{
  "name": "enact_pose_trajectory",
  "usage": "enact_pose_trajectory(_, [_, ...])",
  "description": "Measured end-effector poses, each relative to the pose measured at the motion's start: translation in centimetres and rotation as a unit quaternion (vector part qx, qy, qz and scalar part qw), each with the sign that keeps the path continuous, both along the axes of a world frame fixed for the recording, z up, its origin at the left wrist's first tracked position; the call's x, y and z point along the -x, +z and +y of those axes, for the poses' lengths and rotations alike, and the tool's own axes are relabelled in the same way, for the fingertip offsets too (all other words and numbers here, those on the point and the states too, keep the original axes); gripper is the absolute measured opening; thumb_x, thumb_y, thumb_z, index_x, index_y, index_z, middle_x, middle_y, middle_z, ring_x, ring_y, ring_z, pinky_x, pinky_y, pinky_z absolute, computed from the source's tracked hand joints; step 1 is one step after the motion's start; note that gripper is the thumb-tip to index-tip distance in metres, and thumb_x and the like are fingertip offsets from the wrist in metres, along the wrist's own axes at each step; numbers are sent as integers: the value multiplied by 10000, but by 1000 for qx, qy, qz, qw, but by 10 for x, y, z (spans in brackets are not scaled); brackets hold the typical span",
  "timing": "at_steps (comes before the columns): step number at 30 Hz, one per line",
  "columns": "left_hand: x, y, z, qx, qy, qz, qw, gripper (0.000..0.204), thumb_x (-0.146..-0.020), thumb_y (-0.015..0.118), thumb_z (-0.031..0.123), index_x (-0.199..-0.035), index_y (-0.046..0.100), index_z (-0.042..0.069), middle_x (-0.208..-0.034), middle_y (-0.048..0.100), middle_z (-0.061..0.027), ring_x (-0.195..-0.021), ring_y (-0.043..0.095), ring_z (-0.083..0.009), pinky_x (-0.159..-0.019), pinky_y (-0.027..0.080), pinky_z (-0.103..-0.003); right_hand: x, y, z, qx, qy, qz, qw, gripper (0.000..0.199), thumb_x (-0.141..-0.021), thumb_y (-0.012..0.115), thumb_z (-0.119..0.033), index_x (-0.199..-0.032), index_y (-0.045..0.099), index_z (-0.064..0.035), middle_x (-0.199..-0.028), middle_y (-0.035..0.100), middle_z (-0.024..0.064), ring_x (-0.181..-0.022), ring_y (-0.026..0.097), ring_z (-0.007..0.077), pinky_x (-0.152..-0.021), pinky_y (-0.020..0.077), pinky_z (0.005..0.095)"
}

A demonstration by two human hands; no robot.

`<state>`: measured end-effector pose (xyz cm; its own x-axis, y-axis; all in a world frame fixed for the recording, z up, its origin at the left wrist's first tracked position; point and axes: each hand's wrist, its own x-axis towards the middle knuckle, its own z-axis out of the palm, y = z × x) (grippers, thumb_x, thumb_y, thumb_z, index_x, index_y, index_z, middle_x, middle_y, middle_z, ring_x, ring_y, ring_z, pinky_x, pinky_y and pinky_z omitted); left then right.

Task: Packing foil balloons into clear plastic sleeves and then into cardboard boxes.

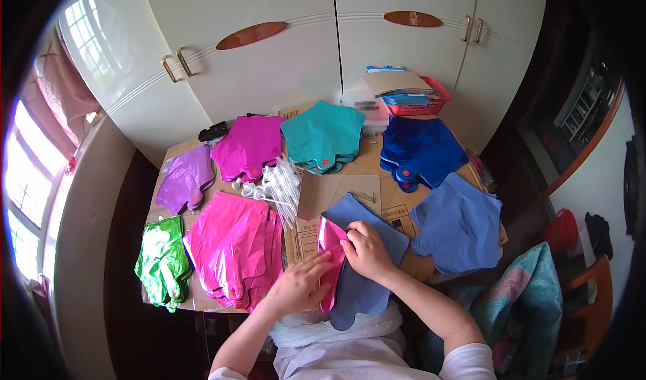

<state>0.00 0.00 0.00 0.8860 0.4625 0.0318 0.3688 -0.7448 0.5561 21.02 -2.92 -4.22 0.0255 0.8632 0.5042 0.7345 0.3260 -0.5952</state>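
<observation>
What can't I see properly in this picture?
All in the head view:
Part of the pink foil: covered by the left hand and right hand.
Part of the blue-grey foil: under the pink foil.
Most of the inside of the red basket: papers block it.
Outside the window: lost in bright glare.

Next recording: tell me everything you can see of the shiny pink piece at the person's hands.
The shiny pink piece is a narrow, foil-like strip, apparently folded, with bright highlights. It tapers to a point at its far end and runs down toward the person, along the left side of a matte grey-blue piece. The right hand grips its right edge near the top; the left hand lies across its middle, fingers extended, hiding part of it. Its number of layers cannot be told.
</observation>
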Motion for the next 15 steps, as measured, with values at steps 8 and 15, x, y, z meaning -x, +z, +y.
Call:
enact_pose_trajectory(8, [-7,8,19,-175,-13,97,980,873,-744,580,603,-1394,306,86,-1420,324,-153,-1349,229,-326,-1093,169,-476,1,4,-3,-21,-24,-12,999,89,-772,585,-58,-778,532,13,-962,495,156,-910,485,325,-814,422,399])
enact_pose_trajectory(15, [-11,5,21,-175,-15,111,978,949,-725,552,661,-1421,247,92,-1445,291,-124,-1358,208,-322,-1090,140,-501,0,2,-2,-20,-45,-16,999,82,-747,578,-47,-767,530,16,-948,481,158,-894,472,325,-808,423,398])
